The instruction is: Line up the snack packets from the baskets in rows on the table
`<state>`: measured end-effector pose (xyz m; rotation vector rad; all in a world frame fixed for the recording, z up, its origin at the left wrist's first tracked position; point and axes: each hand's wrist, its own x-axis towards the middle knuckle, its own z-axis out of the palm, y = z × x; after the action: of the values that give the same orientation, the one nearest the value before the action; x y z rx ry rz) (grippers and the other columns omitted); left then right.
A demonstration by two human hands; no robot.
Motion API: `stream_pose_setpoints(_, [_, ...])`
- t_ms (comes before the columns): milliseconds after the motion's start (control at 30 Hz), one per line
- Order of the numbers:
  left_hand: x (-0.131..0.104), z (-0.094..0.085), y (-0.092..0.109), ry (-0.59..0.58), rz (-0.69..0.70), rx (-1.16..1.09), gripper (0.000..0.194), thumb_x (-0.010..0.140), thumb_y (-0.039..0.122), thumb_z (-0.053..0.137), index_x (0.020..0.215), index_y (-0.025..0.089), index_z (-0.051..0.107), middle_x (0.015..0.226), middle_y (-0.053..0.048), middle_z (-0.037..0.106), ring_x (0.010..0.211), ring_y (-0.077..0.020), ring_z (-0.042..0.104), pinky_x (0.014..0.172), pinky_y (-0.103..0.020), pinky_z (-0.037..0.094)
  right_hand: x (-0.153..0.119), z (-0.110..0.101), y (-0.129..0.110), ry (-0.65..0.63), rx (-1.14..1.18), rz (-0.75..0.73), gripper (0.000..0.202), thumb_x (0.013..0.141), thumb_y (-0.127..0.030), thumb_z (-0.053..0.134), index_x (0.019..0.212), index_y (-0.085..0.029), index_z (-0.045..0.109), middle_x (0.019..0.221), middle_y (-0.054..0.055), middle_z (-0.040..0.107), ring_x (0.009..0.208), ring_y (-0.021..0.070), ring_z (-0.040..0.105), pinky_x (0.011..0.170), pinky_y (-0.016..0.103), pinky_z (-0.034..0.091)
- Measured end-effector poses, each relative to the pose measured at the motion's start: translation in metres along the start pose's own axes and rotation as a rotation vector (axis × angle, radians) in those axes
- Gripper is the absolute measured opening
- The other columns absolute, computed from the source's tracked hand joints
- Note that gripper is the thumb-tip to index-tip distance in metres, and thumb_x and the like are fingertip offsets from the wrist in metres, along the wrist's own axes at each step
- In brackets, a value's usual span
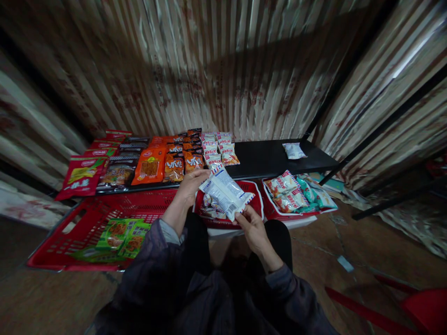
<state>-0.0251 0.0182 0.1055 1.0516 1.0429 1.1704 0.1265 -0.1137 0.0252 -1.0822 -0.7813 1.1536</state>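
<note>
A white and blue snack packet [226, 193] is held between my two hands, its printed back with a barcode facing up. My left hand [192, 186] grips its upper left end, and my right hand [253, 228] pinches its lower right corner. Beneath the packet is a red basket [259, 197] with similar small packets inside. Just beyond, on the black shelf [261, 158], red and white packets [228, 153] stand in rows beside orange and black packets [173, 166].
A large red basket [73, 242] with green packets [118, 235] is at the left. Another basket [275, 211] at the right holds white and teal packets. One packet [294, 150] lies on the shelf's right part. Red stool [426, 309], lower right; black posts stand around.
</note>
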Motion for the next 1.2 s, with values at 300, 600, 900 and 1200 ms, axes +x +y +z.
stream_pose_setpoints(300, [0.003,0.000,0.014,-0.153,-0.040,0.178,0.025,0.048,0.033,0.084,0.058,0.014,0.071,0.056,-0.002,0.065,0.051,-0.0114,0.052,0.052,-0.023,0.039,-0.008,-0.003,0.005,-0.090,-0.097,0.040,0.029,0.065,-0.045,0.079,0.070,-0.022,0.062,0.064,-0.002,0.062,0.061,0.0151,0.055,0.064,0.030,0.046])
stream_pose_setpoints(600, [0.002,-0.001,-0.005,-0.088,0.030,0.170,0.020,0.055,0.033,0.079,0.060,0.017,0.070,0.055,0.002,0.061,0.052,-0.0106,0.049,0.051,-0.021,0.036,0.004,-0.008,0.000,0.136,0.062,-0.031,0.033,0.065,-0.050,0.078,0.079,-0.025,0.061,0.077,-0.003,0.063,0.066,0.0127,0.053,0.061,0.025,0.044])
stream_pose_setpoints(900, [0.001,0.000,-0.005,-0.101,0.007,0.092,0.025,0.050,0.034,0.080,0.065,0.016,0.071,0.060,0.001,0.063,0.056,-0.0114,0.053,0.055,-0.023,0.040,0.015,-0.008,-0.008,0.198,0.017,-0.108,0.030,0.067,-0.048,0.077,0.072,-0.023,0.061,0.064,-0.005,0.059,0.056,0.0100,0.048,0.057,0.024,0.040])
stream_pose_setpoints(1200, [0.000,-0.001,-0.002,-0.076,0.031,0.068,0.034,0.048,0.043,0.082,0.067,0.016,0.072,0.061,0.001,0.062,0.055,-0.0110,0.051,0.053,-0.023,0.039,0.017,-0.007,-0.005,0.225,0.003,-0.133,0.029,0.066,-0.045,0.079,0.074,-0.024,0.060,0.065,-0.005,0.058,0.058,0.0110,0.050,0.060,0.025,0.042])
